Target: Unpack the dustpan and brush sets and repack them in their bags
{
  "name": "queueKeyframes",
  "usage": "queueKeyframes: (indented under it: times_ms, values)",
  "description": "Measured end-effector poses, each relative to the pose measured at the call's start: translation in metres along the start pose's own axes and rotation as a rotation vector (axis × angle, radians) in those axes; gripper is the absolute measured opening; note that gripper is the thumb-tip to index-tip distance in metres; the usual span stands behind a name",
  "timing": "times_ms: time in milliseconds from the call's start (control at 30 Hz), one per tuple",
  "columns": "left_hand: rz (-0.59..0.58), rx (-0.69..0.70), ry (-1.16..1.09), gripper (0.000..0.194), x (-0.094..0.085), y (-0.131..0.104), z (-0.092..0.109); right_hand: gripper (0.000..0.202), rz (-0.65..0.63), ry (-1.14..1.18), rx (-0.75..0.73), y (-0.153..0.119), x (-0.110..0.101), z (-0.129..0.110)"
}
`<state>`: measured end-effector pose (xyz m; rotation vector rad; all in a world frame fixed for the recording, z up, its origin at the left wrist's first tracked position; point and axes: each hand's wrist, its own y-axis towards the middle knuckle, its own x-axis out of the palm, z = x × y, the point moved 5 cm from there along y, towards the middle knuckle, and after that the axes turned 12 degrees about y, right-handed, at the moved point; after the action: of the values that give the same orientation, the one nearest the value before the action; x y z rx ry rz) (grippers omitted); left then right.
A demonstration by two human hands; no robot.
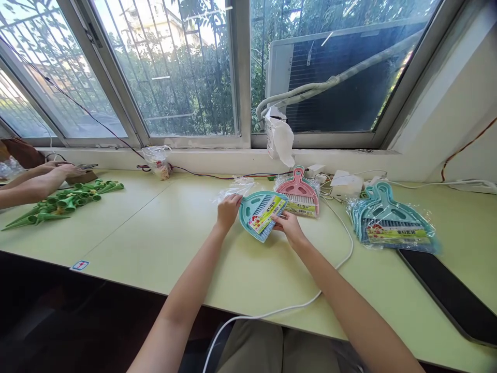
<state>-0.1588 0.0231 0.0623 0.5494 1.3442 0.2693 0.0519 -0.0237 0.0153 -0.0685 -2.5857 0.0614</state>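
A teal dustpan with a small brush and a printed yellow-green label is held between my hands above the table. My left hand grips it at the handle end, fingers closed round it. On the other side, my right hand pinches the lower right edge by the label and brush bristles. Just behind lies a pink dustpan set in clear wrap. A crumpled clear plastic bag rests by my left hand. To the right sits a stack of wrapped teal dustpan sets.
A black phone lies at the right. A white cable loops across the table and over its front edge. Green cone-shaped pieces lie at the left near another person's hands. A tissue pack stands by the window.
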Motion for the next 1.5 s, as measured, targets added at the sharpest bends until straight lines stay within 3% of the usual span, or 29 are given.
queueKeyframes:
  times_ms: [133, 233, 300, 400, 467, 500, 600, 700, 1067, 1300, 1433, 1500]
  values:
    - [-0.003, 0.109, -0.123, 0.035, -0.007, -0.004, 0.019, 0.031, 0.049, 0.037, -0.084, -0.003, 0.002, 0.001]
    - [0.066, 0.159, -0.239, 0.032, -0.018, -0.011, 0.033, 0.037, 0.098, 0.067, -0.149, -0.002, -0.002, -0.001]
    - [0.188, 0.002, -0.300, 0.039, -0.027, -0.013, 0.031, 0.040, 0.115, 0.092, -0.193, -0.001, -0.004, -0.004]
    - [0.343, -0.481, -0.461, 0.063, -0.030, -0.015, 0.008, 0.043, 0.125, 0.132, -0.235, -0.003, -0.004, -0.008]
    - [0.263, -0.647, -0.739, 0.067, -0.018, -0.010, -0.003, 0.045, 0.117, 0.149, -0.242, -0.004, -0.002, -0.010]
    - [0.153, -0.636, -0.931, 0.065, -0.009, -0.004, -0.003, 0.046, 0.109, 0.149, -0.242, -0.004, -0.001, -0.011]
    - [-0.173, -0.456, -1.396, 0.066, 0.011, 0.007, 0.010, 0.047, 0.080, 0.117, -0.235, -0.005, 0.001, -0.012]
    - [-0.253, -0.356, -1.575, 0.065, 0.017, 0.005, 0.024, 0.048, 0.053, 0.079, -0.218, -0.005, 0.004, -0.012]
    - [-0.425, -0.263, -1.616, 0.051, 0.019, -0.009, 0.055, 0.049, 0.167, 0.148, -0.275, -0.009, 0.001, -0.014]
    - [-0.467, -0.219, -1.621, 0.065, 0.016, -0.009, 0.061, 0.044, 0.179, 0.112, -0.330, -0.007, -0.002, -0.017]
    - [-0.411, -0.309, -1.553, 0.094, 0.019, -0.008, 0.057, 0.040, 0.210, 0.123, -0.339, -0.006, -0.004, -0.017]
    - [-0.388, -0.370, -1.519, 0.099, 0.023, -0.009, 0.054, 0.038, 0.227, 0.109, -0.346, -0.006, -0.005, -0.016]
